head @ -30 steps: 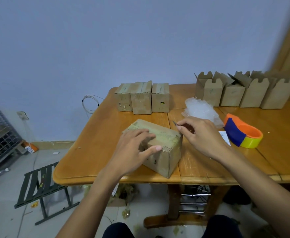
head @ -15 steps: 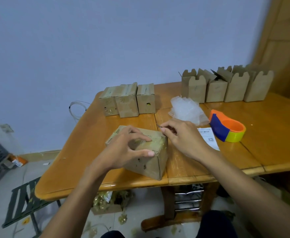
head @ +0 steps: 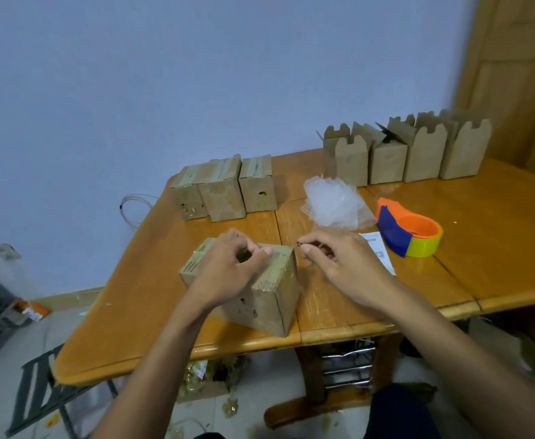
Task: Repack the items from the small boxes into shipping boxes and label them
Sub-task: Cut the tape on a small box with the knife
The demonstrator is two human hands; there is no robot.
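Head view: the left hand (head: pixel 231 267) rests on top of a taped cardboard box (head: pixel 270 296), its fingers curled and its thumb and forefinger pinching at the tape along the box's upper edge. The right hand (head: pixel 339 264) hovers just beside that box on its right, apart from it, with thumb and forefinger pinching a thin pointed tool (head: pixel 299 243) whose dark tip points towards the left hand; what kind of tool it is cannot be told. The box stands tilted on the wooden tabletop (head: pixel 497 248), near the front edge. Just right of the right hand lies a printed paper slip (head: pixel 381 253), partly hidden by the wrist. Beyond the slip sits an orange, blue and yellow tape dispenser (head: pixel 408 231). Ahead of the right hand lies a heap of clear plastic wrap (head: pixel 332 201), and farther back a row of four open cardboard boxes (head: pixel 418 153) with flaps raised. Ahead of the left hand stand three taped small boxes (head: pixel 225 191), touching side by side.
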